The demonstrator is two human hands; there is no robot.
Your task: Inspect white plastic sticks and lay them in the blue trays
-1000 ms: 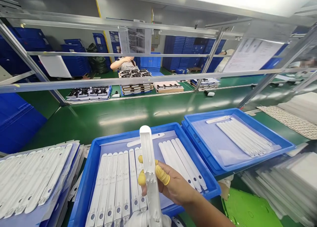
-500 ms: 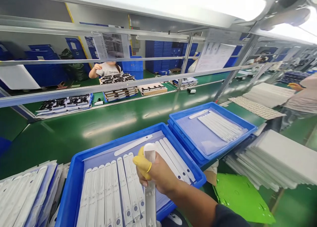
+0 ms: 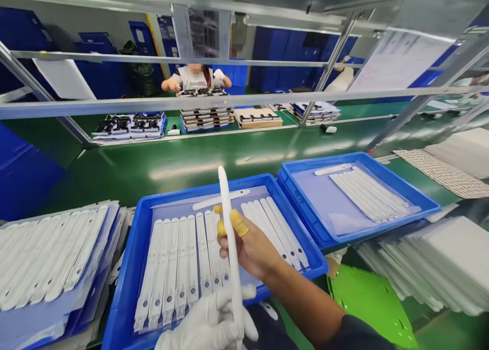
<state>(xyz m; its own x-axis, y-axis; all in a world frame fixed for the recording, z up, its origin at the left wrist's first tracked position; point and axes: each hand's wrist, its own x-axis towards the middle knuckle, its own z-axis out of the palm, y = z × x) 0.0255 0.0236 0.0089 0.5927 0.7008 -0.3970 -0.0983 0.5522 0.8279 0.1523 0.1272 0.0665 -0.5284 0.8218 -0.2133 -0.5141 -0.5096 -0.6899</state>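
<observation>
My right hand (image 3: pixel 250 245), with yellow finger cots on thumb and fingertips, pinches a long white plastic strip (image 3: pixel 228 222) near its middle. The strip stands nearly upright, edge-on to me. My left hand (image 3: pixel 209 323), in a white glove, closes around the strip's lower end at the bottom of the view. Both hands hover over a blue tray (image 3: pixel 134 268) holding a row of several matching white strips (image 3: pixel 182 268), with one strip lying crosswise at its far end.
A second blue tray (image 3: pixel 428 202) with several strips sits to the right. More strips (image 3: pixel 49 258) lie on sheets at left. White stacks (image 3: pixel 431 268) fill the right side. Beyond is a green conveyor belt (image 3: pixel 183 161), where a person (image 3: pixel 196 77) works opposite.
The strip has turned from flat-on to edge-on. My gloved left hand has come into view gripping its lower end. The camera swung right, then back.
</observation>
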